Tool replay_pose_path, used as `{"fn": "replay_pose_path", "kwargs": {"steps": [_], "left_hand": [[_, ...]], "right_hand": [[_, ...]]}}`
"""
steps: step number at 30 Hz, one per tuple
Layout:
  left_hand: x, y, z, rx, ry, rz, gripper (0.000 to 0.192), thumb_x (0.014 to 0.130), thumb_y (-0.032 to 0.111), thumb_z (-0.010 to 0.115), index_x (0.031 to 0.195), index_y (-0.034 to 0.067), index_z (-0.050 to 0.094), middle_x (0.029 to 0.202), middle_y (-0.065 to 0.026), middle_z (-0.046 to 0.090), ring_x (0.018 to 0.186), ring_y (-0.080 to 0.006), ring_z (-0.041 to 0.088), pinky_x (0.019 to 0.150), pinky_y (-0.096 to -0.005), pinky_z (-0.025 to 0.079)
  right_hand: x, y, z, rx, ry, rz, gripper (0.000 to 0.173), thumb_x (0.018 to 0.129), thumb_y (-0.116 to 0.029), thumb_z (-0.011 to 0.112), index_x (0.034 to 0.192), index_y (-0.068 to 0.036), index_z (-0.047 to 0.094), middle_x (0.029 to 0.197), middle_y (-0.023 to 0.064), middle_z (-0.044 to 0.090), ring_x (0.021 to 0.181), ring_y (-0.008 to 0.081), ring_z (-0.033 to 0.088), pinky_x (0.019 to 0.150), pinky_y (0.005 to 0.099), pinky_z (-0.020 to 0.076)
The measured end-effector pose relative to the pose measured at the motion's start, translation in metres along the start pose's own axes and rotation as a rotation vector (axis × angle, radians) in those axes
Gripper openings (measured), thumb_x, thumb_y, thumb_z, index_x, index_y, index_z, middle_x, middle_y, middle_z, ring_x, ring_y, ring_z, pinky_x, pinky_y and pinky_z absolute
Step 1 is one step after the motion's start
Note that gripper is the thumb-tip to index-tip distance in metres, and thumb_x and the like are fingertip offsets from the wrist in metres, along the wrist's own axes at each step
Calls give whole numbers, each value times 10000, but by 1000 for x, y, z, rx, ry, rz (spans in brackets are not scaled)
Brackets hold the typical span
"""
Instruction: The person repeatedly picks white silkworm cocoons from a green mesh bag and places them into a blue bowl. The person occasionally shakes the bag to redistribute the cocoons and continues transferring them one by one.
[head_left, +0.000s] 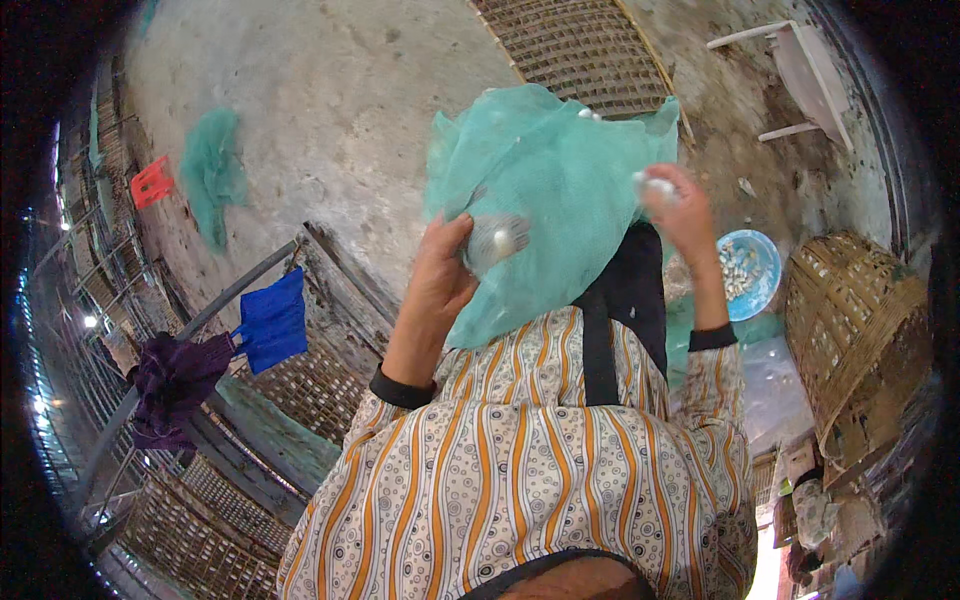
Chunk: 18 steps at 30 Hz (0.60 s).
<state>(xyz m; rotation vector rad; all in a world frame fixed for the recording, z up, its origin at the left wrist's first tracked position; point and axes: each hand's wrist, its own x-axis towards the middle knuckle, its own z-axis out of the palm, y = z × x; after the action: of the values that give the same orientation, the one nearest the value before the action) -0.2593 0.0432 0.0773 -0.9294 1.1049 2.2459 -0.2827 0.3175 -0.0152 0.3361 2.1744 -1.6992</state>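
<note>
A sheet of green mesh netting is spread before me, over my lap and the near end of a woven bamboo tray. My left hand grips its left part, the fingers behind the mesh, where a white cocoon-like piece shows. My right hand, slightly blurred, holds white cocoon-like pieces at the right edge of the netting. A few more white pieces lie at its far edge. Below my right hand, a blue basin holds many whitish pieces.
The woven bamboo tray extends ahead. At right are a large bamboo basket and a pale overturned stool or small table. At left lie more green netting and a red plastic stool; blue cloth hangs on a rail.
</note>
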Motion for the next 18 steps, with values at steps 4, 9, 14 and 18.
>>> {"fn": "replay_pose_path", "kwargs": {"steps": [4,9,14,18], "left_hand": [[9,-13,15,42,60,29,335,886,91,453,1209,19,408,1107,-120,547,985,-241,572,874,-392,476],[17,-18,17,60,54,56,311,898,100,445,1200,31,413,1040,-81,551,936,-195,558,813,-344,470],[19,-21,33,151,82,42,261,893,122,467,1140,36,462,1010,-77,569,911,-185,571,781,-333,483],[36,-23,-19,228,83,24,304,869,166,502,1128,6,503,1081,-149,587,1003,-250,574,839,-374,484]], "right_hand": [[-33,-70,51,-44,-312,-321,228,723,-69,610,947,-46,579,900,150,612,796,300,608,722,344,489],[-40,-82,67,99,-234,-336,266,715,-88,635,970,-38,577,935,147,607,847,329,593,747,373,483],[-43,-58,76,64,-108,-425,291,708,-117,668,978,-48,583,930,135,609,838,311,599,733,363,489],[-44,-46,77,320,-100,-322,124,747,-101,633,852,-46,597,772,83,595,708,213,603,651,327,479]]}}
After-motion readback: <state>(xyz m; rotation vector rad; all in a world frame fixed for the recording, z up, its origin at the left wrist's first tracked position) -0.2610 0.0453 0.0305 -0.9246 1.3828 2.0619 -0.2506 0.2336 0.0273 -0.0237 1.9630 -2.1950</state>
